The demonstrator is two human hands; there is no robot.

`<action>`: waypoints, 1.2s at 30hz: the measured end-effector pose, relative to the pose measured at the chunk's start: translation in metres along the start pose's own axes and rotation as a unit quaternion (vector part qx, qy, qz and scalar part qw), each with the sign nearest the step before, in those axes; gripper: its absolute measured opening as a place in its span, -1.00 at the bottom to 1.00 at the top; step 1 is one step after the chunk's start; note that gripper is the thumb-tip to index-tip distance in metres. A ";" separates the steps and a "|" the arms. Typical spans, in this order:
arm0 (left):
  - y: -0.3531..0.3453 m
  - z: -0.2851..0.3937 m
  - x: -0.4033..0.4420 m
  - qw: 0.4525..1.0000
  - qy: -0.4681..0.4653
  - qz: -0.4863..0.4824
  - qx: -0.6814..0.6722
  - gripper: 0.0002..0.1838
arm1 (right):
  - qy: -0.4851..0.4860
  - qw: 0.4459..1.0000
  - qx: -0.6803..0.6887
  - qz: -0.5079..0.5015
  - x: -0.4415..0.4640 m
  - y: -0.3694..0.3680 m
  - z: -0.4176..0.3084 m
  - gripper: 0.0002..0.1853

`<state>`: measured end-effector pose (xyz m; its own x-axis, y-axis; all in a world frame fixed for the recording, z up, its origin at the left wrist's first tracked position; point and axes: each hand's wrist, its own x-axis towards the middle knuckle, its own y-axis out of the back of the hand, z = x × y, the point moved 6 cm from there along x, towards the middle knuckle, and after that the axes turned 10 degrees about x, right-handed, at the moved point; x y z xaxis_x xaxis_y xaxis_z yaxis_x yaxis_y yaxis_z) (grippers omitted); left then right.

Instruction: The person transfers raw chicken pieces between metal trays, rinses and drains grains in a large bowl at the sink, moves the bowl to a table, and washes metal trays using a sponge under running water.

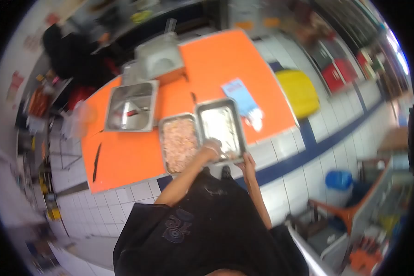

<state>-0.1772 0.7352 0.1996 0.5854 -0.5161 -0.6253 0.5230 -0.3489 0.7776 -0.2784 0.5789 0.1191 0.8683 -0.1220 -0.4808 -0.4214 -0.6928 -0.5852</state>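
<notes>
Head view. On the black shirt (207, 239), a chest print (177, 226) shows outlined letters, too warped and blurred for me to read as a word. A pale blue packet (240, 95) on the orange table (211, 55) carries printing near its far end; the characters are illegible from here.

The left hand (214, 146), apparently in a clear glove, reaches into the near end of a steel tray (238, 131) with a pale, shiny inside. Its fingers are blurred, and I cannot tell whether they are spread or pressed together, nor what they hold. The right hand (247, 162) pinches the same tray's near right corner between thumb and fingers.

The steel tray lies at the table's near edge. Immediately to its left stands a second tray (162, 145), filled with pinkish chopped food (179, 140). Further left is a deep steel basin (117, 108) containing a red-and-dark object (135, 112); a dark knife (97, 161) lies near the table's left edge. A crumpled white piece (255, 120) lies against the packet's near end.
</notes>
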 end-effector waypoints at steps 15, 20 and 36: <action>-0.026 0.045 0.072 0.941 0.103 0.131 -0.294 -0.65 | -0.022 0.999 -0.024 -0.012 -0.003 -0.010 -0.002 -0.62; -0.015 0.011 0.025 0.900 0.114 0.173 -0.383 -0.66 | -0.025 0.999 -0.030 -0.018 -0.005 -0.014 -0.008 -0.61; 0.014 -0.072 -0.109 0.858 0.245 0.324 -0.315 -0.71 | -0.027 0.999 -0.037 0.003 -0.006 -0.012 -0.012 -0.49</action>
<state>-0.1887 0.8429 0.2738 0.9891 0.0030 -0.1475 0.1297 0.4595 0.8787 -0.2756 0.5800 0.1371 0.8499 -0.0900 -0.5193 -0.4046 -0.7428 -0.5335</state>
